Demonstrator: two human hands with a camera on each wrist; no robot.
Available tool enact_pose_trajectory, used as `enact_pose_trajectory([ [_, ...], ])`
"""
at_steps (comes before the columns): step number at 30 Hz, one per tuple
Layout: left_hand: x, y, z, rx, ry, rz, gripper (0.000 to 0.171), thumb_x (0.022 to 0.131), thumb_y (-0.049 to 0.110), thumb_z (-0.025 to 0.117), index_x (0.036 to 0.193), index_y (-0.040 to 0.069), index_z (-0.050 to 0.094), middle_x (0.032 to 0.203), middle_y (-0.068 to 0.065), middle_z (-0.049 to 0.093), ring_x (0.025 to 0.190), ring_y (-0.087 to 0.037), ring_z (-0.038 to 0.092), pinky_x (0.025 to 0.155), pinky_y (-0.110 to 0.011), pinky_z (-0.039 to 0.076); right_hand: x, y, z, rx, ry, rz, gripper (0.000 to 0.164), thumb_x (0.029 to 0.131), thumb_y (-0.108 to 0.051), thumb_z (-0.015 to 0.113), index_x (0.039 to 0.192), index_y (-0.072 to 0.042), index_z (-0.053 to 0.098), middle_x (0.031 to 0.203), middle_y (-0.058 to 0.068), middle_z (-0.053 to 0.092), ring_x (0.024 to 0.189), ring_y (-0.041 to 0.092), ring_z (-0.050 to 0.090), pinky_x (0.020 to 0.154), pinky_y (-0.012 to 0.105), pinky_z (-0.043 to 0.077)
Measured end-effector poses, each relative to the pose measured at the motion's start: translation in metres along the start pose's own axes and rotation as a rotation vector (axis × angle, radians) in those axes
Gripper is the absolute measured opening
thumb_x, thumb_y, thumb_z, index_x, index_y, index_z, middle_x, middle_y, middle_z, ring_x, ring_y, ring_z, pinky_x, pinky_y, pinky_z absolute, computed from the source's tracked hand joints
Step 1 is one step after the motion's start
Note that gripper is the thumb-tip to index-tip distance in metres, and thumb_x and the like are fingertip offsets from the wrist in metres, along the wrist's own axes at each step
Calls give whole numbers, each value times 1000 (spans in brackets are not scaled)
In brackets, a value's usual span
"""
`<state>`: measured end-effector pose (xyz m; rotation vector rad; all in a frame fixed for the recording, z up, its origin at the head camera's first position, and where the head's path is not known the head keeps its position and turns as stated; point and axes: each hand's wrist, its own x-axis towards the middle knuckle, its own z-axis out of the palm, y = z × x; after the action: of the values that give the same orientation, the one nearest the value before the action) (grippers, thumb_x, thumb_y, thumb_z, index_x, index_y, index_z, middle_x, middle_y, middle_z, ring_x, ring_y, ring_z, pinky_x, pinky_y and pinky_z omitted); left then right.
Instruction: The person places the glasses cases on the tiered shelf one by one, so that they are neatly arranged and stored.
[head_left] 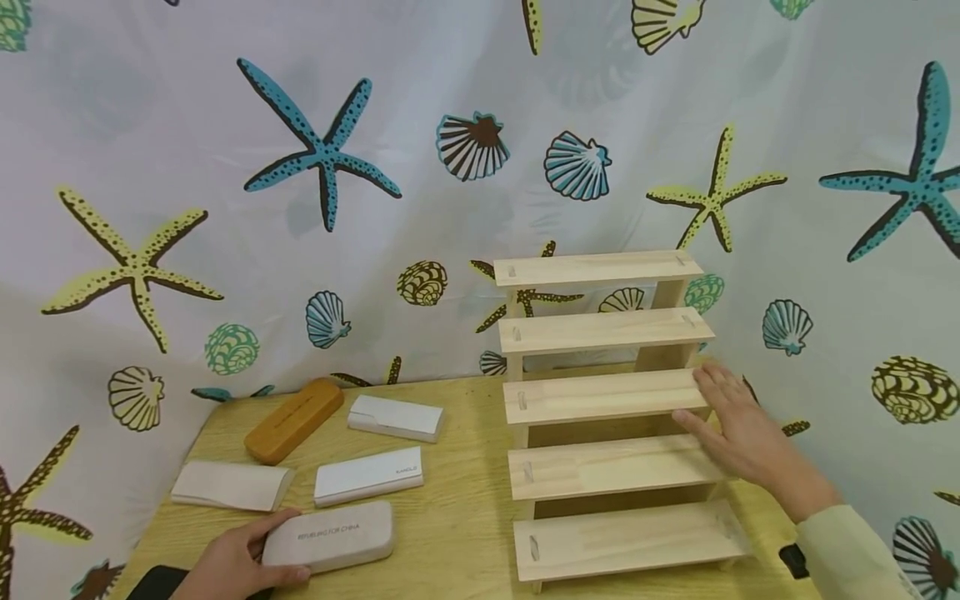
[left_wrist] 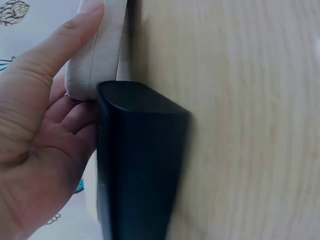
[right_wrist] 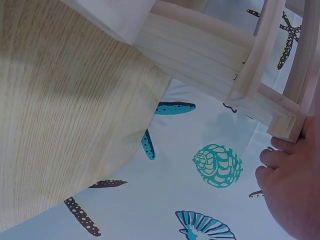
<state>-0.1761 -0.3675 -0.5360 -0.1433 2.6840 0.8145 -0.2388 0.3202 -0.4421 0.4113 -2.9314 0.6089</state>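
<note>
Shell-print cloth [head_left: 450, 58] screens a table [head_left: 457, 525] like a booth; room type unclear

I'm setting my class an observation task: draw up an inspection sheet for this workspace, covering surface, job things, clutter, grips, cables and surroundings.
Surface: light wood-grain tabletop.
Job's things: grey lettered case, orange case, back white case, front white case, off-white case; five-shelf wooden stand, upright.
Clutter: dark block beside the left grip, purpose unclear.
Grips: the left grip holds the grey lettered case by its left end; the right grip touches the right end of the stand's middle shelf.
Cables: nothing seen.
Surroundings: pale sheet with a sea-life print, behind and at both sides.
</note>
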Motion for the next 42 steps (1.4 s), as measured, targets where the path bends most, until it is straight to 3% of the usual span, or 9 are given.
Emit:
enact_pose_trajectory([
  [7,-10,23,-15,-48,63,3,111,69,64,92,157,9,51,150,-31,55,121,-27,65,91,-39,59,-3,3,6,-35,10,-17,88,108,-53,53,167,2,17,172,31,14,158,55,15,124,72,17],
  [13,-19,51,-36,-101,155,77,107,71,61,92,157,11,52,152,-29,55,116,-25,68,78,-20,56,-1,5,7,-73,30,-28,90,107,-54,53,167,2,17,172,31,17,158,55,16,125,70,15],
  [18,-22,83,-57,-111,221,170,100,76,58,91,155,11,54,152,-29,55,124,-36,68,77,-18,57,0,4,4,-95,14,-16,91,107,-57,53,167,2,18,172,31,17,158,55,15,125,72,14],
  [24,-19,129,-83,-125,286,355,90,79,46,93,152,9,57,142,-21,66,107,-18,70,73,-18,55,-1,-1,1,-106,7,-4,91,106,-59,52,167,0,20,172,30,18,156,57,16,122,76,13],
  [26,-19,145,-90,-113,299,397,88,79,46,93,152,11,58,141,-20,67,109,-20,70,75,-17,54,-1,-2,0,-109,7,-1,90,106,-59,52,167,0,20,172,29,18,156,58,16,122,77,12],
  [31,-19,185,-101,-78,316,427,91,75,57,92,152,19,59,138,-16,69,110,-26,70,74,-21,53,1,-4,0,-115,-4,5,91,106,-60,51,168,-1,19,173,29,17,156,58,15,122,77,12],
  [35,-18,214,-105,-122,292,452,94,73,59,92,152,19,59,131,-13,71,102,-25,67,71,-25,55,2,-5,0,-109,-8,6,92,106,-60,51,168,-1,18,173,29,17,157,57,15,122,76,12],
  [42,-4,261,-103,-192,310,475,97,71,64,91,150,18,61,136,-7,70,108,-23,66,75,-27,57,0,-4,0,-101,-11,10,93,106,-60,51,168,1,17,173,29,15,157,57,15,121,78,12],
])
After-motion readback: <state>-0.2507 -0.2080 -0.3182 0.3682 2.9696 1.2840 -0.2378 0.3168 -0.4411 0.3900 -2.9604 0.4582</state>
